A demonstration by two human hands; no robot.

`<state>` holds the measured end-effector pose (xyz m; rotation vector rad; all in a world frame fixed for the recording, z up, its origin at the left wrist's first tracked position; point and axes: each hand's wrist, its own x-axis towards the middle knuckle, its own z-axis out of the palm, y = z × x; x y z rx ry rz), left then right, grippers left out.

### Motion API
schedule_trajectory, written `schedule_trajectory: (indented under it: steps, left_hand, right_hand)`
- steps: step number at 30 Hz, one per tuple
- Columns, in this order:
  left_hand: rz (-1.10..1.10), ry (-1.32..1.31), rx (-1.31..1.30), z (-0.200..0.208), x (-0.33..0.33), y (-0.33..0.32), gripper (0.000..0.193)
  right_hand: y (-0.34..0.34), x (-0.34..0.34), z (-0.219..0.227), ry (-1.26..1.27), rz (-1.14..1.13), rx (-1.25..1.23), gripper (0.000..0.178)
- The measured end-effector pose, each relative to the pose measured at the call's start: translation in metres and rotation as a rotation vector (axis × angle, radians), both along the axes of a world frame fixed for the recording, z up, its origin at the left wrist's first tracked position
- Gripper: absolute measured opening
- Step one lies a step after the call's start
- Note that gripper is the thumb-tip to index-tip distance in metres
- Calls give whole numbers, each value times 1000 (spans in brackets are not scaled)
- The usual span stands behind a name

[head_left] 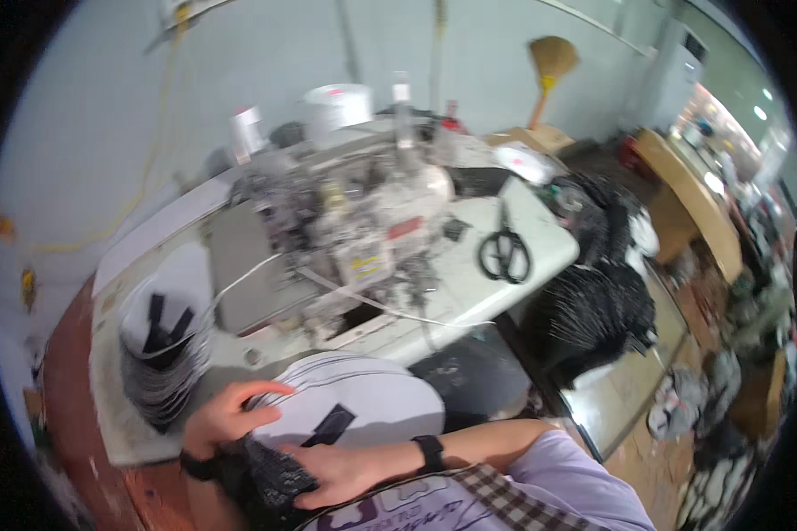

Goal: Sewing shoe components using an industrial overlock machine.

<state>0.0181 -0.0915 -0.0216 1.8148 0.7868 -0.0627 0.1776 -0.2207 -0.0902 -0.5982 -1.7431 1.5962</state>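
My left hand (230, 414) is at the left edge of several white oval pieces (390, 394), its thumb and forefinger apart and curved over the rim. The other fingers of that hand are hidden. A short black strip (330, 425) lies on the top oval. My right hand (341, 469) reaches across from the right, its fingers closed on a dark speckled piece of cloth (279, 482) close to my left wrist. On the table at left stands a stack of similar white-and-grey pieces (164, 376) with black strips on top.
An industrial sewing machine (354, 221) stands on the white table (469, 296), blurred. Black scissors (505, 252) lie at its right. White thread cones (338, 106) stand behind. Black plastic bags (593, 310), cardboard (695, 208) and a hanging broom (553, 62) are to the right.
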Motion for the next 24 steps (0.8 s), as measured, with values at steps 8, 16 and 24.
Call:
schedule_trajectory:
  steps: [8,16,24]
  left_hand:
    - [-9,-9,225,8,9,-21,39]
    - [420,-154,302,22,-68,-42,45]
    - [897,443,-18,-18,-163,-168,44]
  right_hand:
    - [-15,-7,45,-363,-95,6,92]
    - [-33,-2,17,-250,-132,-20,77]
    - [-27,0,32,-189,31,-120,88]
